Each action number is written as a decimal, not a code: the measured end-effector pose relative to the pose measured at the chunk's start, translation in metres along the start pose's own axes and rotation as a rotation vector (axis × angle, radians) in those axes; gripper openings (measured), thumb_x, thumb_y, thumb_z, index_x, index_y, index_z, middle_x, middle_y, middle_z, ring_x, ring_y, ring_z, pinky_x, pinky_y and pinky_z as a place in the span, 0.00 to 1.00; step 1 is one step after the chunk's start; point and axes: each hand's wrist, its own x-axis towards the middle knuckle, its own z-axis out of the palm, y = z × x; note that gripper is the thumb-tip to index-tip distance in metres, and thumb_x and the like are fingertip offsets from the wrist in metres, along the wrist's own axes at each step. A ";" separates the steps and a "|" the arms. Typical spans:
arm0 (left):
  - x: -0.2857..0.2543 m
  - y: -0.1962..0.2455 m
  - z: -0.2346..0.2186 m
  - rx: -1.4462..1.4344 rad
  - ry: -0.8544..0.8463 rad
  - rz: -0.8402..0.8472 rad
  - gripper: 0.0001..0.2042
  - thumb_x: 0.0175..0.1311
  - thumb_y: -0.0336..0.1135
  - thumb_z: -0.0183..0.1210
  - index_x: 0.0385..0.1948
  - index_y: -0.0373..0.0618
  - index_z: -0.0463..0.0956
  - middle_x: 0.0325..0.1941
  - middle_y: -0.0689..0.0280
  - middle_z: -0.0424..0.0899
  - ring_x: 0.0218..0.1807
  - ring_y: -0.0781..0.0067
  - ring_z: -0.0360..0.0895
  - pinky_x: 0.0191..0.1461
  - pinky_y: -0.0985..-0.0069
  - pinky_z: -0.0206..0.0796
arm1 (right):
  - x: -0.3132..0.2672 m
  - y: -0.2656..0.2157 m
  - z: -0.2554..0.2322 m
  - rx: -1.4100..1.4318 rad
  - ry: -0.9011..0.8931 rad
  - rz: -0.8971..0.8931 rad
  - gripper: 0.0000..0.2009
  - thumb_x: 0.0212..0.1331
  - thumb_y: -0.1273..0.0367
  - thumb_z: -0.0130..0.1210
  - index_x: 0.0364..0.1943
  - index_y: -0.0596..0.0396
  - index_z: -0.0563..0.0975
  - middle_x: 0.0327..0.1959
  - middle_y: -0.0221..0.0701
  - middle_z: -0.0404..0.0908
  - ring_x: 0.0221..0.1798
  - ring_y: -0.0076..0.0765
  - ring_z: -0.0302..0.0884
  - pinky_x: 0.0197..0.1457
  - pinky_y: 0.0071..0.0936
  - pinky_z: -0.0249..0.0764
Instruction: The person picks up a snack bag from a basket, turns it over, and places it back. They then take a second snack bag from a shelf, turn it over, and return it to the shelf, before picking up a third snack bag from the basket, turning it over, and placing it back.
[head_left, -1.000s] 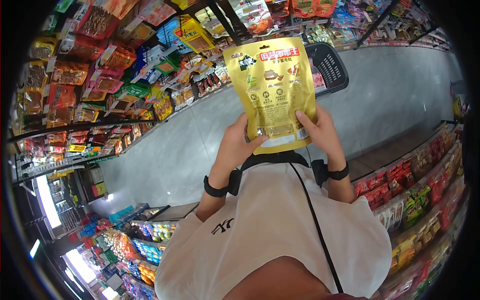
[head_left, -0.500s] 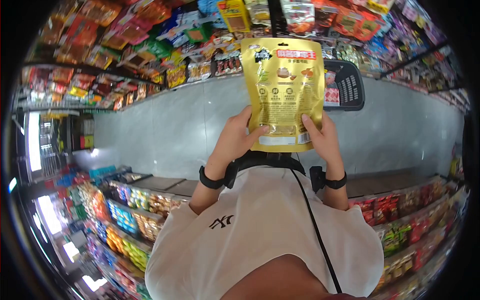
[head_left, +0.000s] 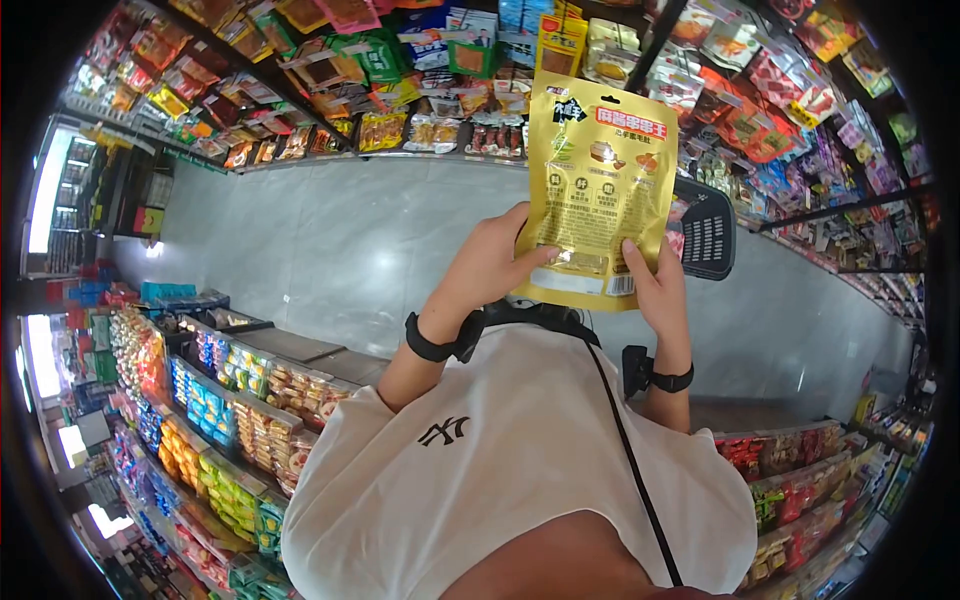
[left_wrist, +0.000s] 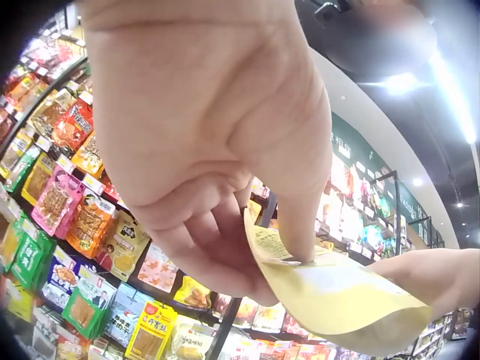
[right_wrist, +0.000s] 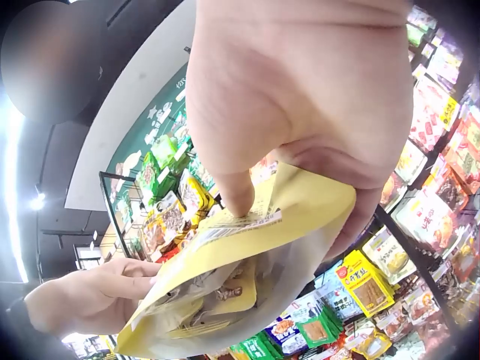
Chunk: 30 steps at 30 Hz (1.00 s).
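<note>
A gold snack pouch (head_left: 600, 170) is held upright in front of the chest, its printed back and barcode facing the head camera. My left hand (head_left: 490, 258) grips its lower left edge, thumb on the printed side and fingers behind. At the lower right edge, my right hand (head_left: 660, 285) pinches it the same way. In the left wrist view the curled fingers of the left hand (left_wrist: 210, 150) sit behind the pouch (left_wrist: 337, 292). The right wrist view looks at the bottom of the pouch (right_wrist: 225, 292), with the right thumb by the barcode.
A dark shopping basket (head_left: 707, 235) with something red and white inside stands beyond the pouch, partly covered by it. Racks of bagged snacks (head_left: 380, 130) run along the far side of the grey floor (head_left: 300, 230). More snack shelves (head_left: 240, 390) are behind the person on both sides.
The shelves and floor have swung round in the head view as the body turned. Both hands keep their hold on the pouch, which now sits farther right in the picture and overlaps the basket.
</note>
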 end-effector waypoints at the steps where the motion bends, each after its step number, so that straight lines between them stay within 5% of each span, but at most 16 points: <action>1: -0.004 -0.007 -0.007 -0.014 0.015 -0.003 0.21 0.65 0.34 0.71 0.56 0.35 0.76 0.43 0.53 0.89 0.40 0.60 0.86 0.49 0.69 0.76 | 0.001 -0.001 0.010 -0.006 -0.009 -0.003 0.17 0.75 0.65 0.58 0.58 0.65 0.77 0.48 0.35 0.88 0.47 0.24 0.83 0.54 0.27 0.77; 14: -0.016 -0.047 -0.059 -0.070 0.096 -0.075 0.22 0.65 0.35 0.71 0.56 0.36 0.77 0.43 0.52 0.89 0.41 0.60 0.87 0.49 0.68 0.77 | 0.031 -0.017 0.071 -0.095 -0.085 -0.015 0.17 0.74 0.64 0.59 0.56 0.63 0.78 0.45 0.40 0.89 0.46 0.28 0.86 0.52 0.30 0.79; 17: -0.012 -0.049 -0.065 -0.072 0.121 -0.061 0.22 0.64 0.38 0.70 0.54 0.37 0.76 0.41 0.45 0.88 0.44 0.38 0.86 0.47 0.57 0.77 | 0.041 -0.019 0.078 -0.074 -0.106 0.002 0.17 0.73 0.64 0.60 0.55 0.63 0.79 0.45 0.40 0.89 0.46 0.29 0.86 0.52 0.31 0.79; 20: -0.002 -0.053 -0.071 -0.041 0.109 -0.089 0.21 0.65 0.34 0.71 0.56 0.35 0.77 0.44 0.53 0.90 0.42 0.63 0.87 0.49 0.69 0.77 | 0.052 -0.019 0.080 -0.057 -0.109 0.010 0.16 0.73 0.64 0.60 0.55 0.63 0.79 0.44 0.40 0.90 0.45 0.30 0.87 0.51 0.31 0.79; 23: 0.013 -0.053 -0.074 -0.040 0.093 -0.106 0.21 0.65 0.33 0.71 0.56 0.35 0.77 0.44 0.53 0.90 0.43 0.65 0.88 0.50 0.69 0.77 | 0.065 -0.015 0.079 -0.058 -0.095 0.000 0.17 0.73 0.64 0.60 0.56 0.63 0.78 0.44 0.40 0.90 0.45 0.31 0.87 0.51 0.32 0.80; 26: 0.035 -0.056 -0.068 -0.079 0.132 -0.042 0.21 0.64 0.39 0.70 0.53 0.37 0.77 0.41 0.45 0.88 0.43 0.41 0.87 0.47 0.58 0.77 | 0.088 -0.006 0.073 -0.038 -0.086 -0.023 0.17 0.73 0.64 0.60 0.57 0.63 0.78 0.44 0.41 0.90 0.45 0.32 0.88 0.50 0.32 0.80; 30: 0.068 -0.047 -0.072 -0.019 0.117 -0.062 0.21 0.65 0.39 0.70 0.54 0.37 0.76 0.41 0.46 0.88 0.43 0.41 0.87 0.46 0.57 0.77 | 0.118 -0.001 0.060 -0.042 -0.130 -0.010 0.17 0.73 0.64 0.60 0.57 0.63 0.78 0.44 0.42 0.90 0.46 0.33 0.88 0.50 0.33 0.80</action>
